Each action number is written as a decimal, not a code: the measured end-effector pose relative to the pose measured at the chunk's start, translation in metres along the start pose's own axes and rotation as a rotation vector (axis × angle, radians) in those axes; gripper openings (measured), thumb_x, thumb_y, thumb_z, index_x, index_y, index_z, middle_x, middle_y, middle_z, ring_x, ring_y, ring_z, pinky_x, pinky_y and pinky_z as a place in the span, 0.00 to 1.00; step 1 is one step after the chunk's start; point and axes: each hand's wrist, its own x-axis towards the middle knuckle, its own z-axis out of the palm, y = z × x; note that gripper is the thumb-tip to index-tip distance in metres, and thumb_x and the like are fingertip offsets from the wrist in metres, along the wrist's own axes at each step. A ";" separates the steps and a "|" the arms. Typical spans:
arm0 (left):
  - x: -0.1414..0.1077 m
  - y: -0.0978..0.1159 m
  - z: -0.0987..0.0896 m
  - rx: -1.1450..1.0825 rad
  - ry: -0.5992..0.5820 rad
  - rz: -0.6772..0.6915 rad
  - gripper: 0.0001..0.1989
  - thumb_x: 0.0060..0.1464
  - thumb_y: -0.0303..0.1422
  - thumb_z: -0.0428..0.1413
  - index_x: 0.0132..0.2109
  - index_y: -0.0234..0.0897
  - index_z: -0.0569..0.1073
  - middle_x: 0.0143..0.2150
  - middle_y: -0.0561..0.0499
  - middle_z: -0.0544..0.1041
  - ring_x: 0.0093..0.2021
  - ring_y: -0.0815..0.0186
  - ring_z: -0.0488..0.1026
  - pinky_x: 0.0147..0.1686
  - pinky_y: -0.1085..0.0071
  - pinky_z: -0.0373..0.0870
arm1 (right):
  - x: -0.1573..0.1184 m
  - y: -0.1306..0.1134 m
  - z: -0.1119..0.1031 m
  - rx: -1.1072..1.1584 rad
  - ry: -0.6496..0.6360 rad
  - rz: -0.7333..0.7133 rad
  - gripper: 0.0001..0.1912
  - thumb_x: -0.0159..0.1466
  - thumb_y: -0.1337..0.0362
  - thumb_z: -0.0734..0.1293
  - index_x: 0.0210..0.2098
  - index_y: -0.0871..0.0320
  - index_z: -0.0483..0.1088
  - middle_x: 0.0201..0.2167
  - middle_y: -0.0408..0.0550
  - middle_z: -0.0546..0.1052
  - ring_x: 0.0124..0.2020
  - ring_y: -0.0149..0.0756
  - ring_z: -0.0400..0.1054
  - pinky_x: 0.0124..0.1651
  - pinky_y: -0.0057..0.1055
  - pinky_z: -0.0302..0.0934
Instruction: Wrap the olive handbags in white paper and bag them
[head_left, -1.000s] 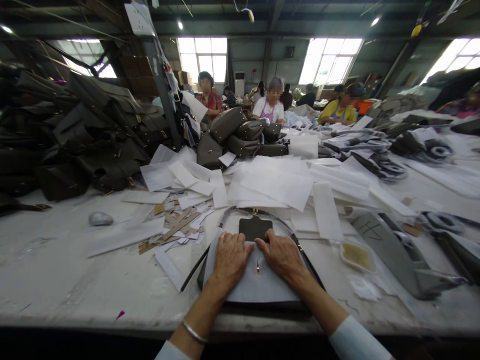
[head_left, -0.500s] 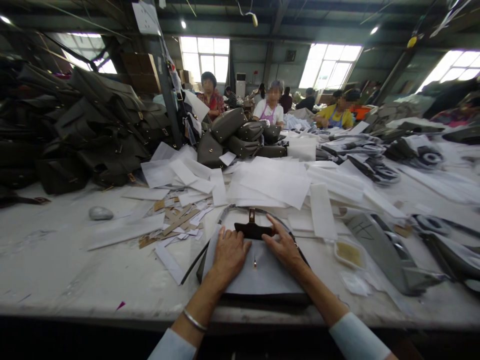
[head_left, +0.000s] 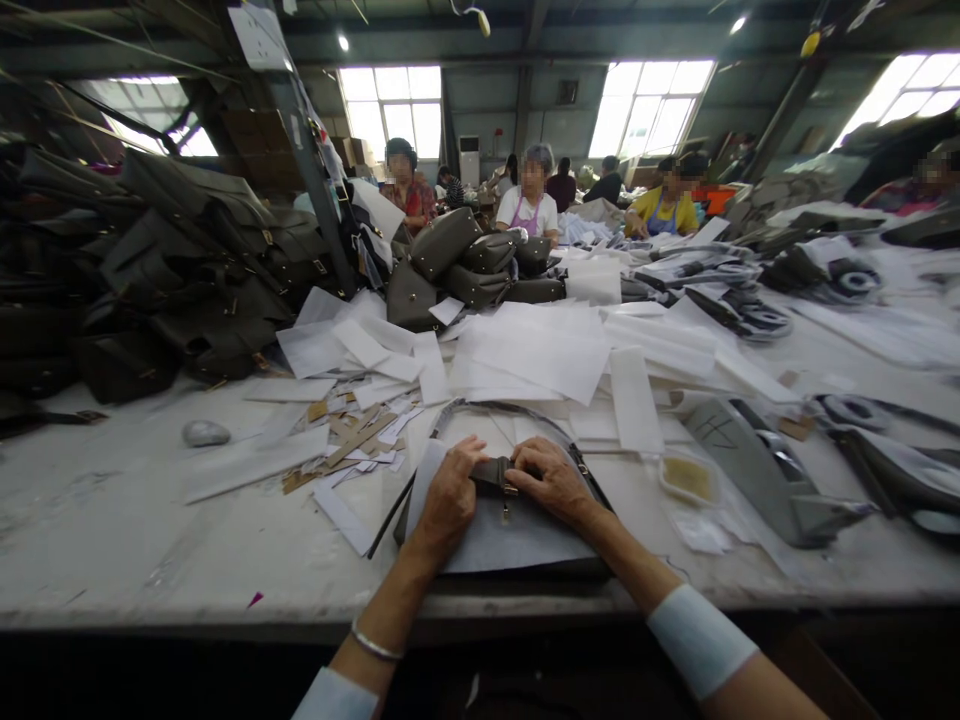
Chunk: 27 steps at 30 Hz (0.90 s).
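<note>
A dark handbag (head_left: 592,570) lies on the table in front of me, with a pale protective sheet (head_left: 480,545) over its upper face. Its dark closure tab (head_left: 491,472) is folded down toward me, and its metal clasp (head_left: 511,489) sits just above a small metal fitting (head_left: 505,514). My left hand (head_left: 450,495) is closed on the tab's left end, fingertips at its upper edge. With bent fingers, my right hand (head_left: 551,480) grips the tab's right side beside the clasp. Both hands partly hide the tab.
White sheets (head_left: 525,345) and cardboard scraps (head_left: 360,440) lie beyond the bag. More dark bags are heaped at the left (head_left: 202,270) and behind the sheets (head_left: 446,245). At right are a small tray (head_left: 688,480) and a grey bag piece (head_left: 757,470). Several people work across the table.
The tab, upright with its clasp pointing away, has been folded down toward me. My flat left hand has closed at its left end; my right fingers have curled in beside the clasp.
</note>
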 end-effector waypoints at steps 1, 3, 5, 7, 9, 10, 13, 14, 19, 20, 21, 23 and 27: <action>-0.002 0.004 -0.003 -0.043 -0.052 0.078 0.22 0.54 0.16 0.41 0.47 0.39 0.72 0.54 0.45 0.74 0.61 0.62 0.66 0.59 0.60 0.66 | 0.000 0.001 0.001 -0.004 0.006 -0.004 0.14 0.66 0.57 0.66 0.27 0.55 0.69 0.35 0.45 0.76 0.41 0.36 0.68 0.51 0.35 0.58; -0.004 0.011 -0.007 -0.118 -0.132 0.198 0.18 0.59 0.19 0.42 0.43 0.39 0.74 0.46 0.47 0.77 0.52 0.64 0.72 0.53 0.64 0.70 | -0.001 0.003 0.003 -0.003 0.018 -0.027 0.13 0.64 0.59 0.68 0.25 0.55 0.68 0.34 0.44 0.76 0.40 0.36 0.68 0.51 0.35 0.57; -0.006 0.015 -0.008 -0.173 -0.149 0.272 0.15 0.62 0.21 0.45 0.42 0.39 0.74 0.40 0.48 0.78 0.44 0.66 0.74 0.46 0.68 0.72 | -0.001 0.005 0.005 0.007 0.034 -0.053 0.12 0.62 0.60 0.70 0.24 0.55 0.67 0.34 0.44 0.76 0.39 0.36 0.68 0.52 0.36 0.57; -0.007 0.017 -0.007 -0.212 -0.126 0.325 0.13 0.62 0.21 0.46 0.42 0.38 0.74 0.39 0.48 0.78 0.41 0.67 0.74 0.43 0.69 0.72 | -0.001 0.007 0.007 0.015 0.049 -0.071 0.12 0.60 0.62 0.71 0.24 0.55 0.67 0.34 0.44 0.76 0.39 0.36 0.68 0.53 0.37 0.56; -0.009 0.017 -0.007 -0.243 -0.111 0.355 0.13 0.60 0.20 0.47 0.44 0.38 0.74 0.42 0.47 0.78 0.43 0.67 0.74 0.44 0.70 0.72 | -0.001 0.008 0.008 0.018 0.056 -0.071 0.11 0.59 0.63 0.72 0.24 0.55 0.67 0.35 0.43 0.76 0.38 0.36 0.68 0.53 0.38 0.56; -0.010 0.017 -0.007 -0.260 -0.110 0.360 0.14 0.59 0.19 0.47 0.44 0.37 0.73 0.42 0.47 0.78 0.44 0.67 0.74 0.44 0.70 0.72 | -0.001 0.008 0.008 0.016 0.055 -0.065 0.11 0.59 0.64 0.73 0.24 0.56 0.67 0.35 0.43 0.76 0.39 0.36 0.68 0.53 0.38 0.55; -0.012 0.018 -0.009 -0.294 -0.139 0.340 0.15 0.57 0.18 0.47 0.43 0.37 0.73 0.41 0.48 0.77 0.44 0.67 0.74 0.45 0.71 0.73 | -0.001 0.007 0.008 0.001 0.044 -0.053 0.11 0.57 0.65 0.74 0.24 0.56 0.68 0.35 0.43 0.76 0.40 0.36 0.68 0.52 0.37 0.55; -0.013 0.020 -0.010 -0.296 -0.160 0.330 0.14 0.57 0.17 0.47 0.42 0.37 0.72 0.40 0.48 0.77 0.44 0.68 0.74 0.45 0.72 0.73 | -0.001 0.006 0.008 -0.006 0.041 -0.054 0.11 0.57 0.65 0.74 0.24 0.56 0.68 0.35 0.43 0.76 0.40 0.37 0.68 0.52 0.37 0.55; -0.015 0.032 -0.023 -0.181 -0.334 0.283 0.14 0.56 0.20 0.48 0.44 0.37 0.73 0.47 0.47 0.78 0.50 0.66 0.75 0.52 0.70 0.73 | -0.002 0.006 0.008 -0.022 0.045 -0.059 0.11 0.56 0.67 0.75 0.24 0.56 0.67 0.36 0.44 0.76 0.41 0.37 0.68 0.52 0.37 0.55; -0.017 0.035 -0.026 -0.119 -0.363 0.278 0.15 0.57 0.21 0.49 0.48 0.37 0.73 0.51 0.46 0.77 0.54 0.65 0.74 0.55 0.67 0.71 | -0.002 0.005 0.008 -0.020 0.048 -0.056 0.11 0.56 0.67 0.75 0.24 0.56 0.67 0.36 0.44 0.76 0.41 0.37 0.68 0.52 0.37 0.55; -0.021 0.037 -0.029 -0.045 -0.385 0.280 0.16 0.58 0.23 0.50 0.52 0.36 0.72 0.55 0.45 0.76 0.57 0.63 0.72 0.58 0.64 0.69 | -0.002 0.005 0.007 -0.018 0.052 -0.053 0.11 0.56 0.67 0.74 0.24 0.56 0.67 0.36 0.44 0.76 0.41 0.37 0.68 0.52 0.37 0.55; -0.030 0.040 -0.032 0.111 -0.417 0.298 0.20 0.60 0.28 0.53 0.59 0.36 0.68 0.61 0.44 0.72 0.62 0.58 0.67 0.62 0.56 0.65 | -0.002 0.004 0.007 -0.015 0.055 -0.049 0.11 0.56 0.66 0.74 0.25 0.56 0.67 0.36 0.44 0.76 0.41 0.37 0.68 0.52 0.37 0.56; -0.045 0.040 -0.031 0.297 -0.482 0.300 0.33 0.57 0.38 0.60 0.66 0.37 0.60 0.67 0.43 0.64 0.65 0.50 0.62 0.61 0.50 0.65 | -0.002 0.001 0.005 -0.017 0.054 -0.042 0.10 0.57 0.67 0.74 0.26 0.56 0.67 0.37 0.44 0.76 0.41 0.37 0.69 0.52 0.37 0.56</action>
